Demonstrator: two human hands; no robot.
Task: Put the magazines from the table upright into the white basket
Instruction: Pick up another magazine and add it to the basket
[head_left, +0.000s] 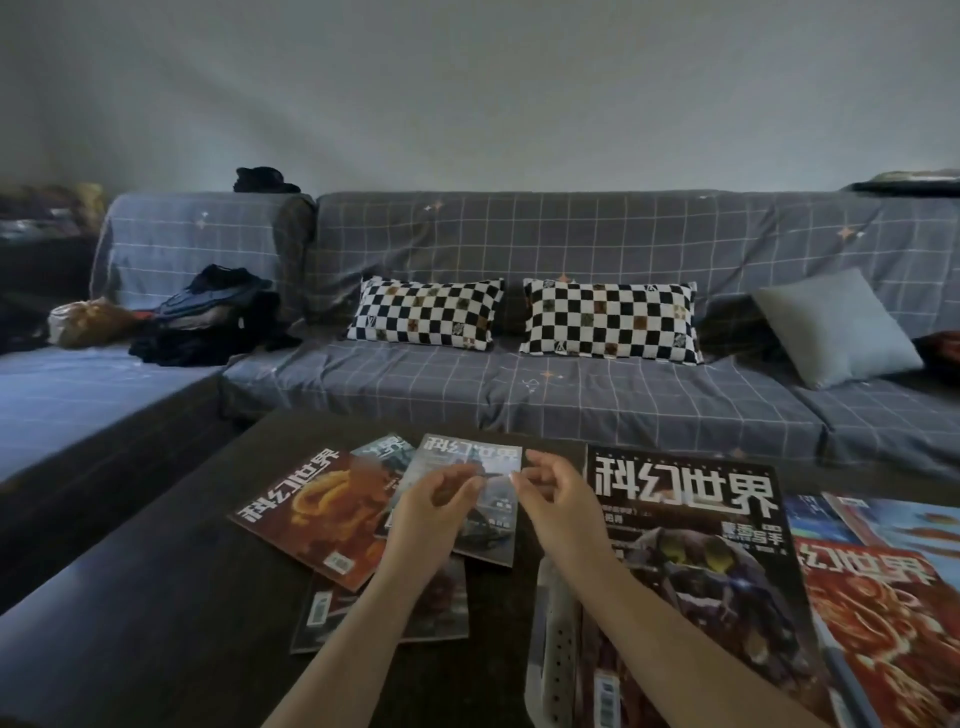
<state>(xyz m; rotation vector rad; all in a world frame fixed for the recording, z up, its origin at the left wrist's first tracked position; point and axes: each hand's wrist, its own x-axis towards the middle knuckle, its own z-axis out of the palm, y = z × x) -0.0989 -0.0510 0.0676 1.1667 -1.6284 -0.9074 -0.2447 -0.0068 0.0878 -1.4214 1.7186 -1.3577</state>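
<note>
Loose magazines lie fanned flat on the dark desk. Above a grey one, the left hand and right hand hover, each grip loosely curled, holding nothing. Rightward, the white basket holds upright magazines.

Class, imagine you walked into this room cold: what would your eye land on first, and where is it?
First, the two hands: the left hand and right hand hover over a grey-blue magazine among those fanned on the dark table. To their right, a big dark magazine stands in the white basket. Behind, two checkered pillows lean on the grey sofa.
</note>
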